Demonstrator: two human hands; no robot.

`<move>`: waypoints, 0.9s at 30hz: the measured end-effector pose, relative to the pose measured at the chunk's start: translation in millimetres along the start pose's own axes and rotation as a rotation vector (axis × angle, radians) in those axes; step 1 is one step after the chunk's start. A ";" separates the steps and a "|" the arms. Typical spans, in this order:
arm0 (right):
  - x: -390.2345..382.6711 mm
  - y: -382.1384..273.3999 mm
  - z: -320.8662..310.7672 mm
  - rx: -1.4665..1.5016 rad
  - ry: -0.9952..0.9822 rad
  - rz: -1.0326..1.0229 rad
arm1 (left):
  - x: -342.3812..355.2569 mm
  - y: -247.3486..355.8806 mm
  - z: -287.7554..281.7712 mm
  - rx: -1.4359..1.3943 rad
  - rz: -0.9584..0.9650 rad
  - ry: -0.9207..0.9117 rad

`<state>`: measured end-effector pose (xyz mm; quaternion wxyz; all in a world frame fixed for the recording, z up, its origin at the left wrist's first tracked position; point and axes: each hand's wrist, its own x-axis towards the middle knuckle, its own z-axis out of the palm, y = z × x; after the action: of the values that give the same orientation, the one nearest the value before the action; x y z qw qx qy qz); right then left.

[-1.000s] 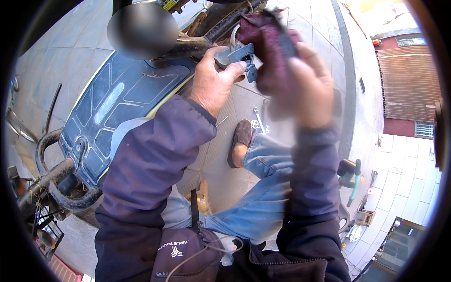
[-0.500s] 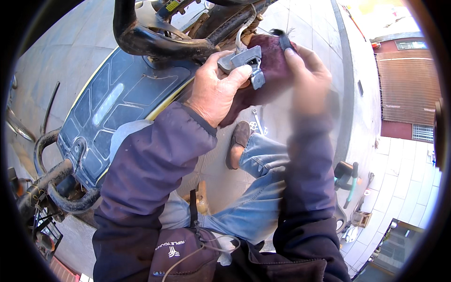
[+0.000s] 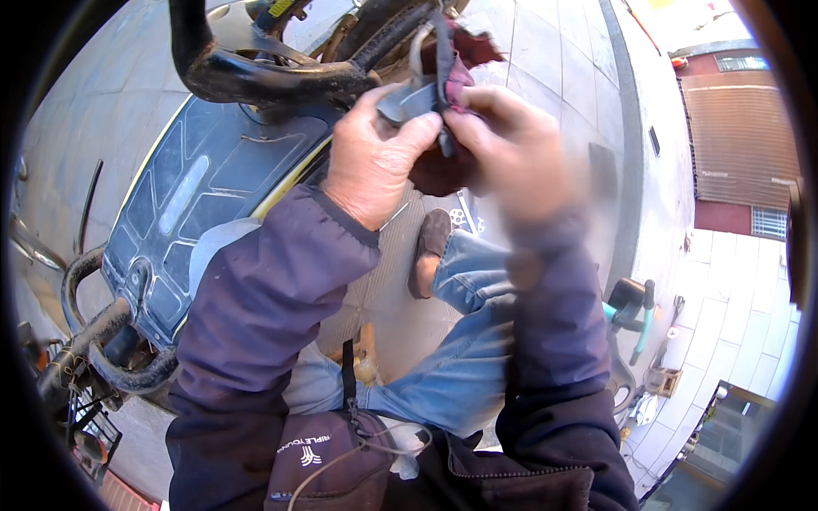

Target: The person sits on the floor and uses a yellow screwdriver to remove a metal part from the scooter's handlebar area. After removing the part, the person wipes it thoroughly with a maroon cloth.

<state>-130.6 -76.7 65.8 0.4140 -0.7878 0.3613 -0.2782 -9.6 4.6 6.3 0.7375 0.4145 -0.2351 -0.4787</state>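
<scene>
My left hand (image 3: pixel 371 157) is closed round a grey metal part (image 3: pixel 402 106) that resembles a brake caliper, thumb on top. A pale hose or cable (image 3: pixel 417 53) rises from its upper side. Against the part's right edge, my right hand (image 3: pixel 515 140) pinches a dark narrow strip (image 3: pixel 444 64), which stands upright and runs up past the fingers. Maroon cloth (image 3: pixel 443 173) hangs below and behind both hands, and more of it shows above the right fingers. Motion blurs the right hand, and the grey part's far side is hidden.
Left of my hands lies a vehicle's blue footboard (image 3: pixel 230 170), with a thick black tube frame (image 3: pixel 273 81) above it. A wrench (image 3: pixel 467 213) rests on the paving near my shoe (image 3: pixel 433 243). A turquoise-handled item (image 3: pixel 643 319) stands at the right.
My right hand has come left and down with the dark strip, from beyond the cloth to the grey part. The cloth has bunched up, and the strip now covers the part's right side.
</scene>
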 end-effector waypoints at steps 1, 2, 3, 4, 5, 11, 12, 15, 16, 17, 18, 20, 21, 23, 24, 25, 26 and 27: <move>3.5 4.4 2.6 -0.002 0.016 0.025 | 1.6 -1.7 -1.8 0.019 -0.006 0.008; 5.0 12.2 2.1 0.056 0.013 0.053 | 2.4 -4.0 -1.9 0.038 -0.011 0.016; 5.5 18.5 1.0 0.115 0.010 0.079 | 2.2 -7.8 0.6 0.016 -0.005 0.013; 8.1 21.4 -0.8 0.081 0.066 0.075 | 2.3 -9.1 2.3 -0.001 0.007 0.019; 10.2 24.1 -5.0 0.047 0.122 0.071 | 2.4 -9.0 3.8 -0.018 0.020 0.025; 10.0 12.5 -23.0 0.597 0.128 0.222 | 0.1 0.5 8.6 -0.087 -0.025 0.026; 9.1 10.7 -21.1 0.631 0.098 0.246 | 0.2 0.0 7.8 -0.081 -0.015 0.024; 9.0 18.0 -14.5 0.602 -0.044 0.328 | 0.9 -3.6 3.6 -0.037 0.026 0.022; 9.5 17.2 -13.6 0.605 -0.065 0.358 | 0.6 -4.5 3.1 -0.010 0.044 0.020; 10.0 16.5 -12.9 0.608 -0.085 0.387 | 0.3 -4.5 3.0 0.016 0.063 0.018; 11.1 17.0 -12.8 0.628 -0.085 0.390 | -0.1 -3.5 3.8 -0.005 0.073 0.012; 12.6 20.3 -13.0 0.667 -0.083 0.396 | -0.7 -0.5 7.2 -0.047 0.091 0.000; 11.9 19.1 -14.4 0.656 -0.109 0.416 | -1.5 0.9 7.8 -0.032 0.091 -0.001; 11.0 14.8 -17.1 0.640 -0.166 0.453 | -3.2 3.4 6.7 0.005 0.095 0.003; 11.5 15.5 -18.3 0.653 -0.171 0.466 | -3.2 2.6 5.8 -0.004 0.098 -0.002; 12.1 15.5 -20.8 0.664 -0.174 0.479 | -3.0 2.0 5.9 -0.014 0.102 -0.008; 12.5 15.8 -22.7 0.676 -0.177 0.492 | -2.8 1.0 5.8 -0.024 0.106 -0.015; 12.5 16.1 -23.7 0.621 -0.170 0.485 | -2.7 -1.3 5.4 -0.026 0.102 -0.013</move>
<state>-146.3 -103.8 65.7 0.7144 -0.5372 0.4001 -0.2023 -15.4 4.7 8.3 0.7647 0.3891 -0.2543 -0.4462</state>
